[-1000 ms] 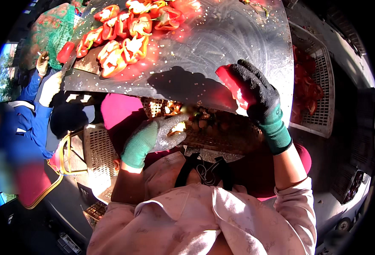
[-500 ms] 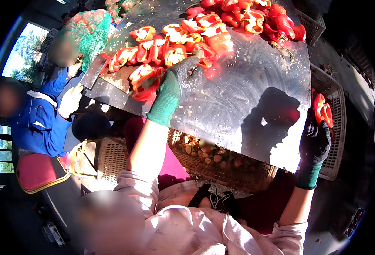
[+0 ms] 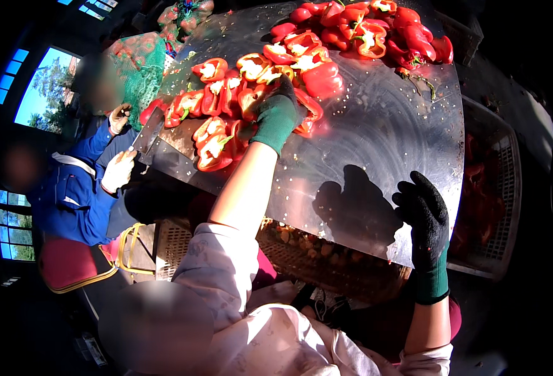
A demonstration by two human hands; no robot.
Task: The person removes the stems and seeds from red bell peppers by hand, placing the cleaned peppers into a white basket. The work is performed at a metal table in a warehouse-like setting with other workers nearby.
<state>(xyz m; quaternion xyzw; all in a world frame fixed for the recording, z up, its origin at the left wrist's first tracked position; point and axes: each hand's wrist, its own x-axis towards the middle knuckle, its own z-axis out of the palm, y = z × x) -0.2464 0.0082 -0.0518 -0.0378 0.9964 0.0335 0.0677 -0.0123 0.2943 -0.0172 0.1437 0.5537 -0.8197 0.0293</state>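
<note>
My left hand (image 3: 279, 116), in a dark glove with a green cuff, reaches into the cut red pepper halves (image 3: 256, 66) on the metal table (image 3: 377, 119). It lies against them, between a half on its left and a pepper half (image 3: 308, 113) on its right. Its fingertips are mostly hidden, so its grip is unclear. By the table's right edge, my right hand (image 3: 424, 210) is raised in a matching glove. Its fingers are apart and hold nothing. Beside that edge stands a plastic crate (image 3: 508, 188) with red pepper pieces in shadow.
More red peppers (image 3: 408, 37) are heaped at the far right of the table. On the left, a co-worker in a blue jacket (image 3: 76, 194) holds a cleaver (image 3: 148, 130). Another crate (image 3: 326, 269) with scraps sits below the front edge. Green net sacks (image 3: 138, 69) stand at the back left.
My right hand has let go of a pepper half at the crate and moved left, opening over the table edge. My left hand has shifted right and farther into the pepper halves.
</note>
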